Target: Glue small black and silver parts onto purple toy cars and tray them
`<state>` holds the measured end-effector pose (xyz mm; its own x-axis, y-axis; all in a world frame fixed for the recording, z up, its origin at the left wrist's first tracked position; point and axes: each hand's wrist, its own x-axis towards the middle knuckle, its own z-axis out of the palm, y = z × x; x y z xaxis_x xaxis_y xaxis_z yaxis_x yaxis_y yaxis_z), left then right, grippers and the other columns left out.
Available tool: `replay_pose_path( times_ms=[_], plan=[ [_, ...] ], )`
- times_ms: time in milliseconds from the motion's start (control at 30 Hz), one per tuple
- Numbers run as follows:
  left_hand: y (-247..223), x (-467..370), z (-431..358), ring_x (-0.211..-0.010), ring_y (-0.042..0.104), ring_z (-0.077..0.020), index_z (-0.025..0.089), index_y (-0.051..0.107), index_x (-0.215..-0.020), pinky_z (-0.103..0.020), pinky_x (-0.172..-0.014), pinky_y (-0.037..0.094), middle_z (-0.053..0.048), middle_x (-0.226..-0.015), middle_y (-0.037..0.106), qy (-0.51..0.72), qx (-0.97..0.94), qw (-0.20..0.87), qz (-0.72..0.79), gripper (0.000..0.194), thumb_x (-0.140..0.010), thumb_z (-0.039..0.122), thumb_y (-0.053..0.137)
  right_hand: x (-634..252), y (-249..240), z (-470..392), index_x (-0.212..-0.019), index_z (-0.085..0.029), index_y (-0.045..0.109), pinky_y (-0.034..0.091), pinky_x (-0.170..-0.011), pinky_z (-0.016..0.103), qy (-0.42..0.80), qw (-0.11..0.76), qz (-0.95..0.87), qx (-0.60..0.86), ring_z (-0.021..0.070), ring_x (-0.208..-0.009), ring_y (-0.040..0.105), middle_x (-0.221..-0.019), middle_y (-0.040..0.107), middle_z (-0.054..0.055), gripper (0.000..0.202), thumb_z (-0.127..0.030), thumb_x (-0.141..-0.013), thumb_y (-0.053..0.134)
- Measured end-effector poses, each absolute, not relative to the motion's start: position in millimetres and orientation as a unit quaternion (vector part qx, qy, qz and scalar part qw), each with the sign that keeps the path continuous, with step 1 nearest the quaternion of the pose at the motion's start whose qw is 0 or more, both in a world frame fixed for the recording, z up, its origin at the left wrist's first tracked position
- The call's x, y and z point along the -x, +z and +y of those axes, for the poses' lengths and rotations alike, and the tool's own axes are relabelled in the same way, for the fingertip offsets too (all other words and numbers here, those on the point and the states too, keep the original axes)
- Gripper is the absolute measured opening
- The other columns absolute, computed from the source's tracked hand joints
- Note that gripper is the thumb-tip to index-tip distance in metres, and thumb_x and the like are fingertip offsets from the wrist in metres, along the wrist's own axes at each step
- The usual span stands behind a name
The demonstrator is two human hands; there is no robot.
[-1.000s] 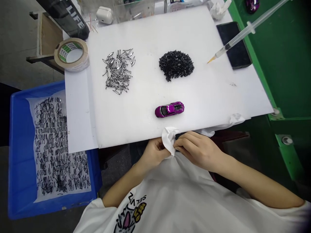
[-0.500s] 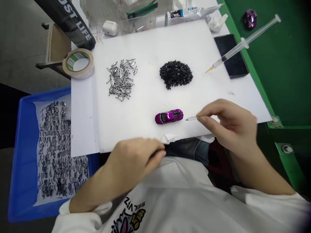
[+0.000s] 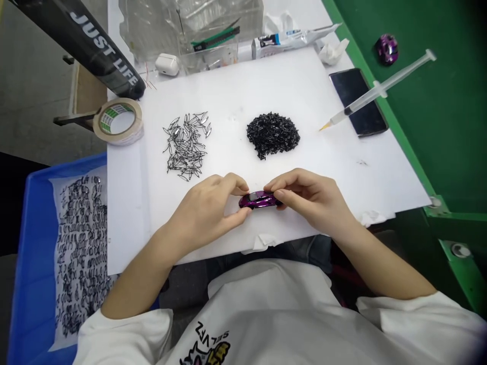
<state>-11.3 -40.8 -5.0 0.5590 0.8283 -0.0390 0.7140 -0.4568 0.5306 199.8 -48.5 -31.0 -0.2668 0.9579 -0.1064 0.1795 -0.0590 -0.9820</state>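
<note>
1. Handling the small purple toy car (image 3: 259, 199) with both hands: judged to be the step in hand, apparently a steadying grip for close finger work.
2. Spanning the car's left end with the left hand (image 3: 203, 210), loosely curved, thumb at the near side and forefinger at the far side.
3. Pinching around the car's right end with the right hand (image 3: 315, 197), thumb and fingertips drawn close together; cannot tell whether also holding anything tiny between them.
4. Placed at the near part of the white board (image 3: 224, 152), lengthways from left to right; cannot tell whether resting there or slightly lifted.
5. Set out farther off: clear slivers (image 3: 185, 152) to the left, a heap of black pieces (image 3: 272, 134) almost straight beyond, a syringe (image 3: 361, 102) to the far right, crossing over a phone (image 3: 371, 120).
6. Calling next, by judgement, for a steady left hold, small fingertip motions at the right and light pressure, to avoid skidding or marking the glossy body.
</note>
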Motion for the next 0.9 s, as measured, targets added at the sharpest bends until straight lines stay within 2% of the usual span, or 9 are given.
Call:
replay_pose_path(
  times_ms=[100, 167, 267, 900],
  plan=[
    [-5.2, 7.4, -42.3, -0.084, 0.060, -0.0148, 0.019, 0.055, -0.101, -0.026, -0.069, 0.048, 0.000, -0.094, 0.066, 0.179, -0.844, 0.239, 0.445, 0.024, -0.078, 0.026, 0.061, -197.5, -30.4, -47.9, -0.085, -0.017, 0.063, 0.054, -0.059, 0.024, 0.529, 0.361, -0.591, 0.490, 0.0119, -0.072, 0.062, -0.089, 0.067, 0.005, 0.014, -0.030, -0.080, 0.060],
    [-6.4, 1.6, -44.7, -0.074, 0.059, -0.0115, 0.018, 0.058, -0.094, -0.023, -0.062, 0.046, 0.001, -0.086, 0.067, 0.262, -0.824, 0.237, 0.442, 0.016, -0.079, 0.021, 0.061, -196.7, -29.9, -48.3, -0.084, -0.018, 0.063, 0.054, -0.061, 0.024, 0.528, 0.363, -0.595, 0.485, 0.0128, -0.074, 0.063, -0.088, 0.067, 0.005, 0.012, -0.029, -0.081, 0.059],
    [-8.9, -5.1, -48.2, -0.066, 0.056, -0.0079, 0.019, 0.059, -0.083, -0.021, -0.062, 0.046, 0.004, -0.076, 0.066, 0.339, -0.804, 0.236, 0.428, 0.008, -0.079, 0.012, 0.060, -196.3, -29.8, -49.5, -0.084, -0.018, 0.063, 0.055, -0.060, 0.025, 0.526, 0.360, -0.603, 0.480, 0.0132, -0.074, 0.063, -0.088, 0.067, 0.005, 0.012, -0.029, -0.081, 0.059],
    [-11.4, -6.0, -53.7, -0.064, 0.054, -0.0091, 0.020, 0.058, -0.079, -0.024, -0.059, 0.046, 0.005, -0.074, 0.065, 0.343, -0.776, 0.218, 0.482, 0.009, -0.077, 0.013, 0.062, -194.0, -31.2, -52.6, -0.085, -0.019, 0.063, 0.055, -0.060, 0.024, 0.519, 0.366, -0.610, 0.474, 0.0105, -0.069, 0.063, -0.087, 0.068, 0.003, 0.012, -0.029, -0.082, 0.059]
  ],
)
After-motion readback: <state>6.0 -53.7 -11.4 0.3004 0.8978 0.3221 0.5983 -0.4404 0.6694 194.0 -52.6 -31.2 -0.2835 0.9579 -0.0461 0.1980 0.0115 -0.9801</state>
